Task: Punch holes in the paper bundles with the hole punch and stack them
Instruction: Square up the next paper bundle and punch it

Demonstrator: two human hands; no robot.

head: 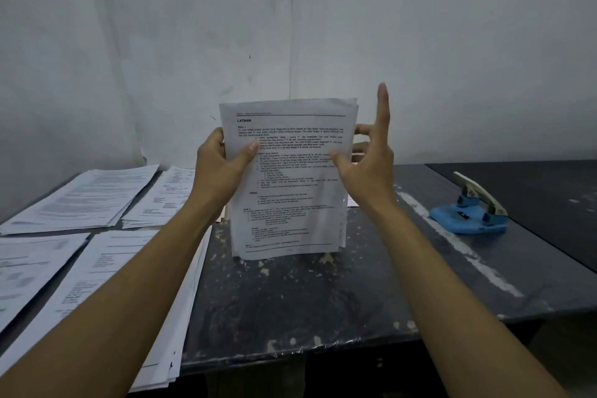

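Observation:
A bundle of printed paper (287, 203) stands upright on its bottom edge on the dark table (290, 300), headed "LATIHAN". My left hand (219, 168) grips its left edge, thumb on the front page. My right hand (365, 165) holds the right edge with thumb in front and fingers behind, its index finger pointing straight up. A blue hole punch (471, 213) with a pale lever sits on the table to the right, apart from both hands.
Several stacks of printed sheets lie on the left: two at the back (84, 200) (161, 200) and two nearer (29, 268) (122, 294), the nearest overhanging the table's front edge. A grey wall (290, 26) rises right behind the table. A second dark surface (533, 191) adjoins at right.

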